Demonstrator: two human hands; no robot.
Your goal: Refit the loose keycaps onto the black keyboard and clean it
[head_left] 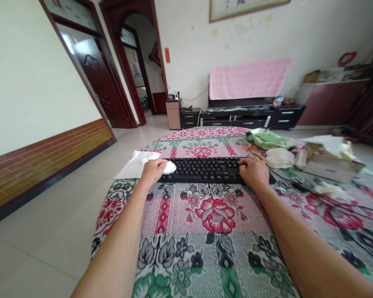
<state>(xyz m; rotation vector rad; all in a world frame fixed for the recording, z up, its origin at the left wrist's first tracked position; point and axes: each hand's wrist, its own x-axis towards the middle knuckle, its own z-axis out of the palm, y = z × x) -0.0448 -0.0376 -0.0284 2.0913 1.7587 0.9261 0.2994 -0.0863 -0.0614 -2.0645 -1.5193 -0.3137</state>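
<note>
A black keyboard (205, 169) lies flat across the flowered tablecloth (217, 215). At its left end my left hand (153, 170) is closed on a crumpled white tissue (170, 167), which touches the keys there. My right hand (255, 170) is closed over the keyboard's right end, covering part of the number keys, with its fingers curled down onto it. Under and behind my left hand spreads a white sheet of paper (136, 163) at the table's left edge.
To the right lie a green cloth bag (269, 138), a paper-filled box (332, 163) and black cables (332, 203). Beyond the table, a pink towel (248, 78) covers a screen on a low black cabinet (236, 118). Tiled floor (43, 244) runs along the left.
</note>
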